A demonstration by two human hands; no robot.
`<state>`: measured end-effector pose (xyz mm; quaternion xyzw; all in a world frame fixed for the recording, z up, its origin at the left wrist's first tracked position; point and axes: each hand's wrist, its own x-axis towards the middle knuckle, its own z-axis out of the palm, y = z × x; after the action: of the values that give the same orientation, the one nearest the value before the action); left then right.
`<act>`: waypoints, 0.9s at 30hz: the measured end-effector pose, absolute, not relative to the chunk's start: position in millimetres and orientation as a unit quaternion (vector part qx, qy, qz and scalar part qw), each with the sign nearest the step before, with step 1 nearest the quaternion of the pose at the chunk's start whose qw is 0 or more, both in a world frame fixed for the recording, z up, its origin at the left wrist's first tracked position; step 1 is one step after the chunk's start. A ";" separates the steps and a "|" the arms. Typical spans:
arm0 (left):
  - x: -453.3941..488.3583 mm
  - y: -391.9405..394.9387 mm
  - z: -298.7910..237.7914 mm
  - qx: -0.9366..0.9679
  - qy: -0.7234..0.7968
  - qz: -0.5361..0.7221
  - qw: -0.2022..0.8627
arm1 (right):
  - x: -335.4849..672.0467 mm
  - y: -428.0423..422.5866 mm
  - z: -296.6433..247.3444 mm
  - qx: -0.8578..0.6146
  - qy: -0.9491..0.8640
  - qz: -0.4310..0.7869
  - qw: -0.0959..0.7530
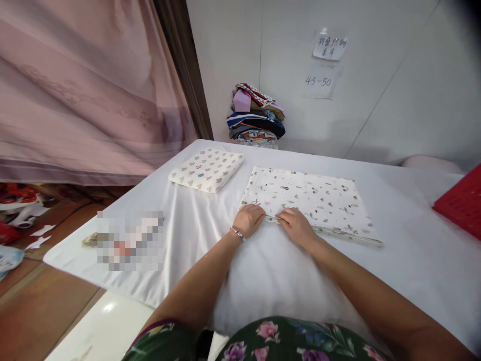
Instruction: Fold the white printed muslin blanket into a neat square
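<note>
A white cloth with small scattered prints (308,195) lies folded in a flat, layered rectangle in front of me. My left hand (249,220), with a bracelet at the wrist, is closed on the near edge close to its left corner. Just to the right, my right hand (295,226) pinches the same near edge, fingers curled over the layers. A short stretch of edge shows between the two hands. Farther left lies a smaller folded cloth (206,170), cream with grey cloud-like shapes and a few coloured ones, touched by neither hand.
White fabric covers the table (195,235). A pixelated patch (131,240) hides something at its left side. A stack of folded fabrics (256,115) stands by the back wall, under two handwritten papers (319,81). A red basket (460,203) is at far right, a pink curtain (86,90) at left.
</note>
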<state>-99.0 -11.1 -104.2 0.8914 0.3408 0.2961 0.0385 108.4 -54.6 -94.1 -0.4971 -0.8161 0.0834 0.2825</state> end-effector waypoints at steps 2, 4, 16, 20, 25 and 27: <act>-98.4 -10.6 -105.8 0.890 0.342 0.300 0.039 | 108.8 -52.3 -94.7 -0.510 -0.805 0.099 0.285; -97.2 -10.4 -107.3 0.885 0.344 0.309 0.042 | 109.1 -50.6 -96.4 -0.522 -0.793 0.111 0.294; -89.3 -15.6 -107.6 0.900 0.330 0.283 0.019 | 106.8 -52.8 -104.4 -0.514 -0.779 0.063 0.353; -86.6 -15.7 -105.6 0.898 0.360 0.253 0.009 | 107.5 -52.1 -105.3 -0.502 -0.788 0.056 0.352; -82.3 -18.5 -102.1 0.902 0.343 0.262 -0.008 | 108.4 -52.7 -105.5 -0.482 -0.794 0.055 0.366; -81.8 -20.0 -100.1 0.902 0.327 0.280 -0.008 | 108.9 -53.6 -104.5 -0.476 -0.793 0.048 0.378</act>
<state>-81.8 -20.0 -100.1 0.9024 0.3270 0.2804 -0.0077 108.9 -53.6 -104.5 -0.4761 -0.7926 0.0485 0.3778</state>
